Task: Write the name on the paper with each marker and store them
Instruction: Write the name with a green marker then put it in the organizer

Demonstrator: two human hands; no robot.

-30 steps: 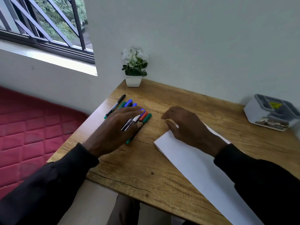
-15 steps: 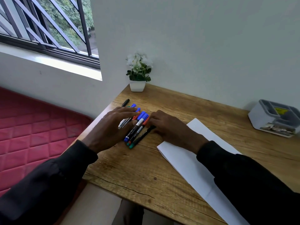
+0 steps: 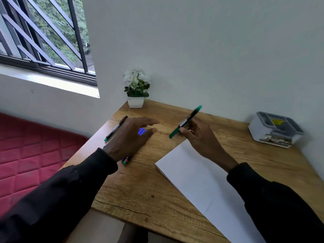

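My right hand holds a green marker lifted above the desk, tilted with its green cap low at the left. My left hand lies flat with straight fingers over a bunch of markers; blue caps show between thumb and fingers, and coloured ends stick out near the wrist. A black marker with a green end lies to the left of that hand. A white sheet of paper lies slantwise on the desk, below my right hand.
A grey compartment organiser stands at the desk's far right by the wall. A small white pot with a flowering plant sits at the far left corner. The wooden desk ends at the left above a red mattress.
My right hand has picked the green marker out of the bunch and lifted it up to the right. My left hand stayed on the remaining markers.
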